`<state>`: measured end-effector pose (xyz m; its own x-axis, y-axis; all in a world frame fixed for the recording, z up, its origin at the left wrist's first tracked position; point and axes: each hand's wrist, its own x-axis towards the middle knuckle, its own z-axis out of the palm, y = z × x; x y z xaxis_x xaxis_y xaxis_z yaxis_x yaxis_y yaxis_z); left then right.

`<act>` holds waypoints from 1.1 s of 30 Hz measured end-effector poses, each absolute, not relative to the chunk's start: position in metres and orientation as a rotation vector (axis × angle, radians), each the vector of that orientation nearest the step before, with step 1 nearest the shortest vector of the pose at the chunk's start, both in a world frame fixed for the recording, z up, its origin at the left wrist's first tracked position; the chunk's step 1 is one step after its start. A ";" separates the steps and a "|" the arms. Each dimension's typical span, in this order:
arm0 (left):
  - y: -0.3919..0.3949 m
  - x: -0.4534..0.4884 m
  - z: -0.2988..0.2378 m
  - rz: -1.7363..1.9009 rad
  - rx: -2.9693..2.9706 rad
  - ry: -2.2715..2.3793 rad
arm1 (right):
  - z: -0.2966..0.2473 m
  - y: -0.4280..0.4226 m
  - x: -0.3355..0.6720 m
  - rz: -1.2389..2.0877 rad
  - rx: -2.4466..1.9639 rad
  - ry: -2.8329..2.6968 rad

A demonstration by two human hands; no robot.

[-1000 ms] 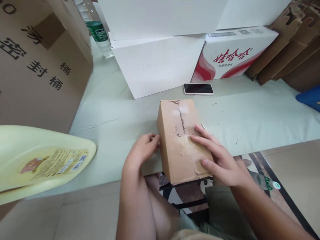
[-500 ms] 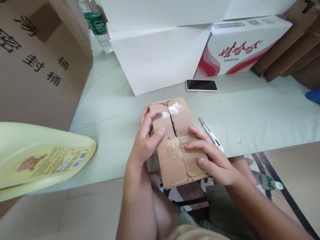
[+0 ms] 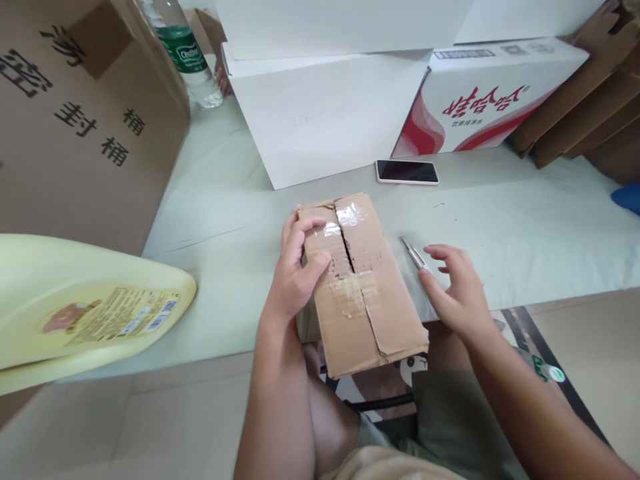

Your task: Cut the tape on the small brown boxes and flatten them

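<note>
A small brown cardboard box [image 3: 350, 287], taped across its torn middle seam, lies at the front edge of the table and juts out over it. My left hand [image 3: 297, 263] grips its left side, thumb and a finger on top, the other fingers down the side. To the right of the box is a slim silver-and-white utility knife [image 3: 414, 253]. Over its rear part is my right hand [image 3: 455, 287], thumb and fingers apart, with the thumb at the knife. That hand hides the knife's back end.
A phone [image 3: 407, 172] lies before white cartons [image 3: 330, 120] at the back. On the left are a yellow bottle [image 3: 95, 307], a large printed carton [image 3: 100, 133] and a water bottle [image 3: 187, 60]. Folded cardboard [image 3: 565, 113] leans at the right. Another bottle [image 3: 547, 369] is below the table.
My right hand has left the top of the cardboard box and moved right to the utility knife. My left hand keeps its grip on the box, which has barely moved.
</note>
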<state>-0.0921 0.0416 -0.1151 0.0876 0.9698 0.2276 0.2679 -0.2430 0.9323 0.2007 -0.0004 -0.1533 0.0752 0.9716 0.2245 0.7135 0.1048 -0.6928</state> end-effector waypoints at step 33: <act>0.043 -0.085 -0.113 1.219 1.644 1.298 | -0.040 -0.023 0.136 0.600 -1.148 -1.773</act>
<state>-0.0847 0.0425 -0.1133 0.0538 0.9679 0.2456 0.3058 -0.2501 0.9187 0.1362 -0.0232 -0.0396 -0.1517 0.8908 0.4283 0.4480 0.4482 -0.7736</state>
